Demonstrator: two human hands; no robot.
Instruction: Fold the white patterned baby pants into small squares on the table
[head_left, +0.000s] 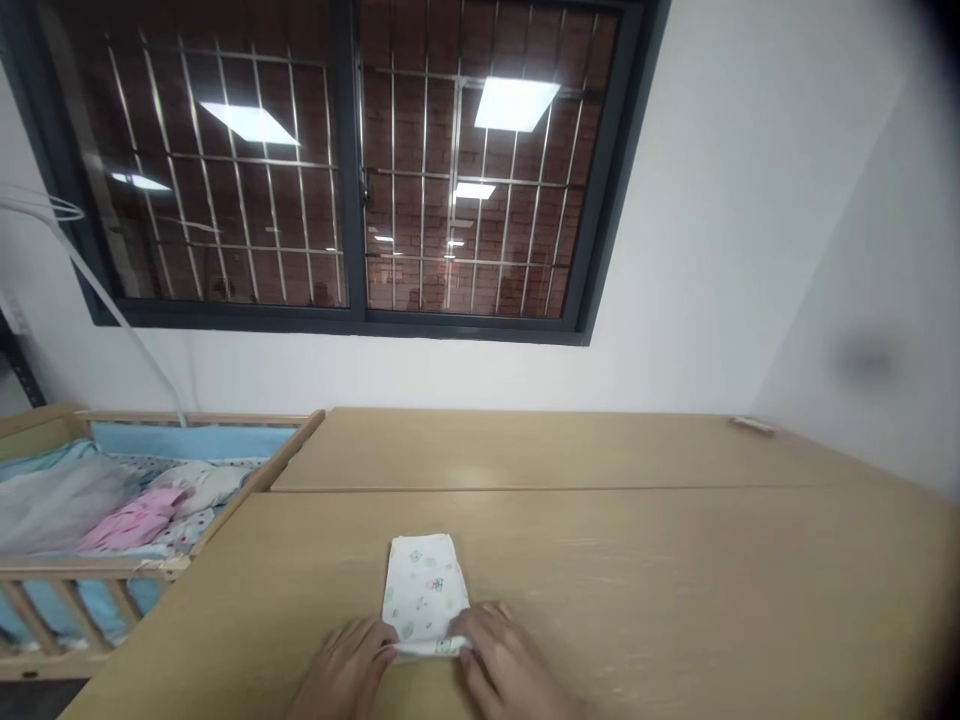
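Observation:
A small white cloth with a light printed pattern lies on the wooden table, its near edge folded or rolled over. My left hand pinches the left end of that near edge. At the right end, my right hand grips the same fold between thumb and fingers. The far part of the cloth lies flat on the tabletop.
The wooden table has a seam running across it. A small whitish object lies at its back right. To the left stands a wooden crib holding a pink cloth and white bedding. A barred window is behind.

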